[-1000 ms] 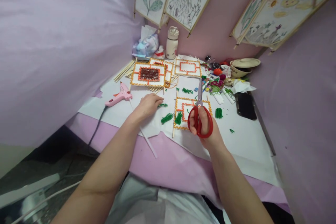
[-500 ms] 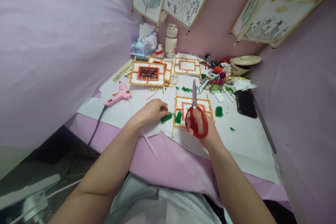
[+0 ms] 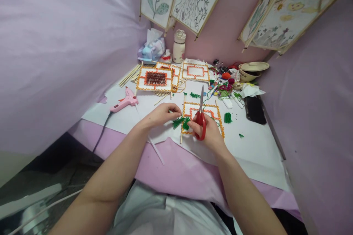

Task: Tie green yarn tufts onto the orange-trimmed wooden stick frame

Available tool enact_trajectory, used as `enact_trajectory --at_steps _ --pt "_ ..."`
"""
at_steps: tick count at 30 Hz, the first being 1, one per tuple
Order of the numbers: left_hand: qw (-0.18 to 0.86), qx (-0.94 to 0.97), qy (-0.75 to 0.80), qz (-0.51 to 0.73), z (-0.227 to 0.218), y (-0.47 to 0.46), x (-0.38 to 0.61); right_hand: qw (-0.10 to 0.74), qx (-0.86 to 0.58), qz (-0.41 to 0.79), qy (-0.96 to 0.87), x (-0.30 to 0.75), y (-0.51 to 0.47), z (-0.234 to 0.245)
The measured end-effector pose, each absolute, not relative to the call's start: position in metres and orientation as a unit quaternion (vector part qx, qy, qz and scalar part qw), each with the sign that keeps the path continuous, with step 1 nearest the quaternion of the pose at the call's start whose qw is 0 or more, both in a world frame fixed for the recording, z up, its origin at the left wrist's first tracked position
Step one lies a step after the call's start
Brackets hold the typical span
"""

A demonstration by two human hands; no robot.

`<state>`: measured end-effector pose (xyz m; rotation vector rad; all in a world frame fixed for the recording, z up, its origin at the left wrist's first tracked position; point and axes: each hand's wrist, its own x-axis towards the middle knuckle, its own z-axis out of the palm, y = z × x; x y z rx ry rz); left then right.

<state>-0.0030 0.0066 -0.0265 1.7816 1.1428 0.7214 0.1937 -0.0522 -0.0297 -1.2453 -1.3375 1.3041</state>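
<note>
My right hand (image 3: 211, 132) is closed round the red-handled scissors (image 3: 202, 117), whose metal blades point away from me. Its fingertips are at a small green yarn bundle (image 3: 186, 123) on the left edge of a frame (image 3: 202, 104) with orange and yellow looped borders. To the left, my left hand (image 3: 162, 114) pinches green yarn (image 3: 178, 122); loose strands show by its fingertips. A thin green strand runs near the scissor blades. Another green yarn bundle (image 3: 227, 118) lies right of the frame.
A pink glue gun (image 3: 127, 101) lies left, its cord over the table edge. Decorated frames (image 3: 155, 79), wooden sticks (image 3: 129, 76) and a bottle (image 3: 179, 47) are at the back. Colourful yarn, a lidded bowl (image 3: 249, 73) and a phone (image 3: 255, 110) are right.
My right hand has moved slightly left and turned, bringing its fingertips to the green bundle by the frame. My left fingers have shifted right, with green strands now showing at them.
</note>
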Motion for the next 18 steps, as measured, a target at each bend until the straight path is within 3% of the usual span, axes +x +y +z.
enact_trajectory --at_steps 6,18 --pt "0.494 0.696 0.433 0.29 -0.029 0.003 0.006 0.473 -0.526 0.423 -0.566 0.186 -0.045 -0.042" --pt "0.473 0.679 0.478 0.293 -0.031 0.002 0.012 0.48 -0.535 0.349 -0.602 0.183 -0.039 -0.06"
